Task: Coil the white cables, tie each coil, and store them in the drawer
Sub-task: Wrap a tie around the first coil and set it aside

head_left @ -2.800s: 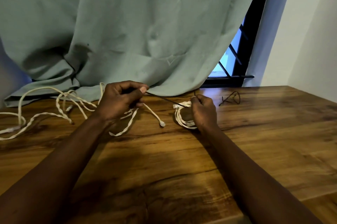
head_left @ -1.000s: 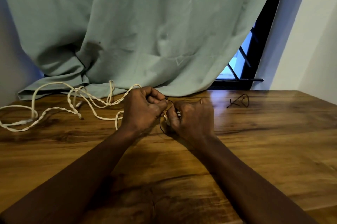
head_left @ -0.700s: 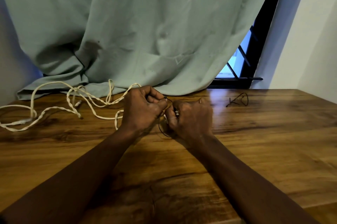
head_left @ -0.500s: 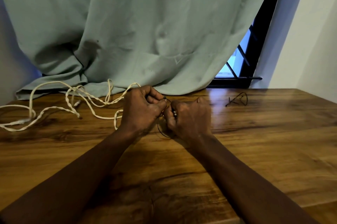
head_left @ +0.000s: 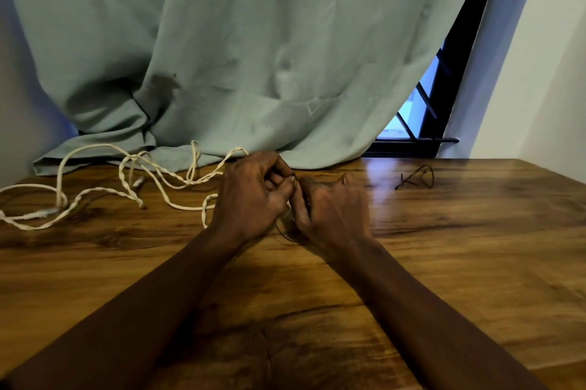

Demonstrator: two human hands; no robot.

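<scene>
My left hand point(head_left: 253, 196) and my right hand point(head_left: 329, 209) meet knuckle to knuckle at the middle of the wooden table point(head_left: 444, 262). Between their fingertips runs a thin black tie point(head_left: 294, 175), and a loop of it hangs below the hands. The small white cable coil is almost wholly hidden inside my right hand; only a pale sliver shows between the hands. A long white twisted cable point(head_left: 133, 196) sprawls loose across the table's left side, one strand reaching my left hand.
A second black tie point(head_left: 418, 177) lies on the table at the back right. A green curtain point(head_left: 253, 56) hangs behind and drapes onto the table's rear edge. A dark window frame point(head_left: 444, 104) and a white wall stand at the right. No drawer is in view.
My hands were apart, the left stretching the black tie from the coil under the right. They have since come together and hardly moved over the last second, fingers working the tie.
</scene>
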